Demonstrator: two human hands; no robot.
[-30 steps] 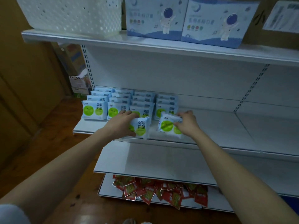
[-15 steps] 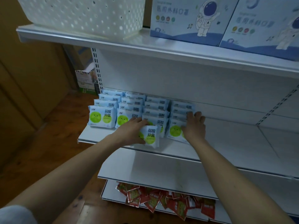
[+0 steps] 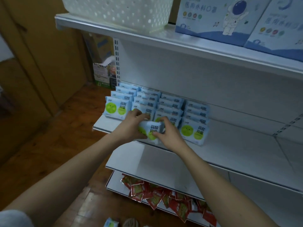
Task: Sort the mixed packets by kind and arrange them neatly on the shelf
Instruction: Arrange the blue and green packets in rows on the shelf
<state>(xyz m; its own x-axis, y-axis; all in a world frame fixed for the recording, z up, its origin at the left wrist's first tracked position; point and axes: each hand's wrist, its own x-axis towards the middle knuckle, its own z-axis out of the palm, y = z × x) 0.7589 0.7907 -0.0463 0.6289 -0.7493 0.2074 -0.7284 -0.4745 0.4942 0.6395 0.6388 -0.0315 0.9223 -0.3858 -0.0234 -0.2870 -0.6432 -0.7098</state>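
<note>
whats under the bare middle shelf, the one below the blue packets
A loose heap of red packets lies on the bottom shelf, unsorted. The bare middle shelf hides the back of the heap, so how far it runs cannot be seen.

Both bare forearms reach forward and converge. The left hand (image 3: 132, 126) and right hand (image 3: 168, 134) sit close together, fingers curled, gripping one packet (image 3: 153, 128) between them.

Two hands (image 3: 131, 126), four packet rows (image 3: 164, 108)
</note>
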